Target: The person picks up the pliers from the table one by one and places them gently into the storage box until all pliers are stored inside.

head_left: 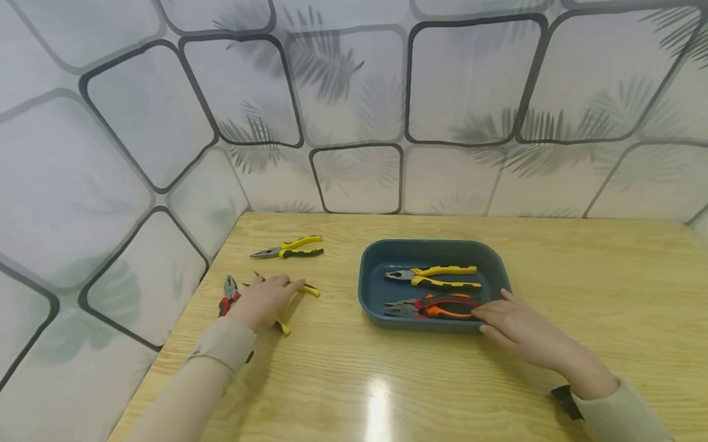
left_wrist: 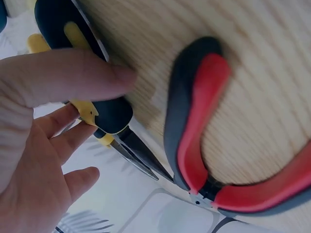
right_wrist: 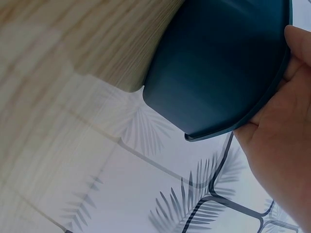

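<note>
From where I sit, I have my left hand low over a pair of yellow pliers near the left edge of the worktop. The pliers lie between the thumb and the fingers of that grip: the thumb runs straight across a handle, and two fingertips meet the other side. Whether the grip is clamped or merely laid around them, I cannot tell. One handle end pokes out to the right of my thumb, and the tips of the jaws show beyond the knuckles.

Just left of that hand are red pliers, closer to the worktop's left edge. Long-nose pliers lie farther back, toward its far left corner.

My right hand is clamped on the rim of a blue box, at the box's near right corner. Inside, striped pliers lie across the middle; red-handled pliers and orange-handled pliers overlap along the near wall, their handles toward my right fingers.
</note>
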Demonstrator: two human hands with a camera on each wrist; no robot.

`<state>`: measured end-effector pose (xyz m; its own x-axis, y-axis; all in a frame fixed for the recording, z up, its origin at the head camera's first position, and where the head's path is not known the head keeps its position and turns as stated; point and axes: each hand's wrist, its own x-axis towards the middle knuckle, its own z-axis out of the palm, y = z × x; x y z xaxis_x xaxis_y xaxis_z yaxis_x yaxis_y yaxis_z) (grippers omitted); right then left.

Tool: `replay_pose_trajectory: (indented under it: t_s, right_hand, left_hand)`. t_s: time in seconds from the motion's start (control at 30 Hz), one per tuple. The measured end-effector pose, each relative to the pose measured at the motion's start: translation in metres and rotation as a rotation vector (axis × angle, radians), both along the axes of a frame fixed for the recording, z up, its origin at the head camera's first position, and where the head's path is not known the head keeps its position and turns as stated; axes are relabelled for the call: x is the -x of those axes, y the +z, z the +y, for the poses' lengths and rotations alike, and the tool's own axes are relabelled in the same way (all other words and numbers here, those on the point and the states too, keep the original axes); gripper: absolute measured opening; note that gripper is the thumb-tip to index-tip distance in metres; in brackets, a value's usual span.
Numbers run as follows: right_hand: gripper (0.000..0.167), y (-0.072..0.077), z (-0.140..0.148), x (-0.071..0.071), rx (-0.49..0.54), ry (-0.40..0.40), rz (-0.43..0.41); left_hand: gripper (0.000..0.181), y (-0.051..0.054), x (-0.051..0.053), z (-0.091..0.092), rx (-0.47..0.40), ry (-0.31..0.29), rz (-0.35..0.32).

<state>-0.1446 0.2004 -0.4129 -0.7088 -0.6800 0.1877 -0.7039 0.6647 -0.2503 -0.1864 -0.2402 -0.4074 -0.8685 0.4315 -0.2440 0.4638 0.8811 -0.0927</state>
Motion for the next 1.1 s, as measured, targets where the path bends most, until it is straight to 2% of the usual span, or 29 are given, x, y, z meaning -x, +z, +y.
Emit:
replay_pose_trajectory:
  t_s: [0.13,0.23,0.37,0.5,0.77,0.93,1.1]
  right_hand:
    - [0.028,0.000,0.000,0.000,-0.002,0.001,0.000]
    - [0.028,0.000,0.000,0.000,-0.004,0.002,-0.002]
    - [0.028,0.000,0.001,0.000,0.000,0.002,-0.003]
    - [0.028,0.001,0.001,0.000,0.003,0.004,-0.008]
    - [0.028,0.000,0.001,0.000,-0.003,0.005,-0.004]
    - [0.028,0.000,0.002,0.000,0.000,0.007,0.007]
    - [0.028,-0.001,0.002,0.001,-0.005,0.008,0.009]
  left_hand:
    - [0.071,0.001,0.002,0.002,-0.009,0.007,-0.004]
    - [0.058,0.002,0.004,0.005,-0.016,-0.009,-0.011]
    - [0.049,0.001,0.008,0.010,-0.020,-0.019,-0.024]
    - [0.049,0.001,0.011,0.015,-0.022,0.000,-0.050]
    - [0.052,0.001,0.013,0.022,-0.051,0.074,-0.126]
    - [0.055,-0.001,0.013,0.022,-0.061,0.070,-0.128]
    - [0.057,0.001,0.010,0.020,-0.077,0.057,-0.127]
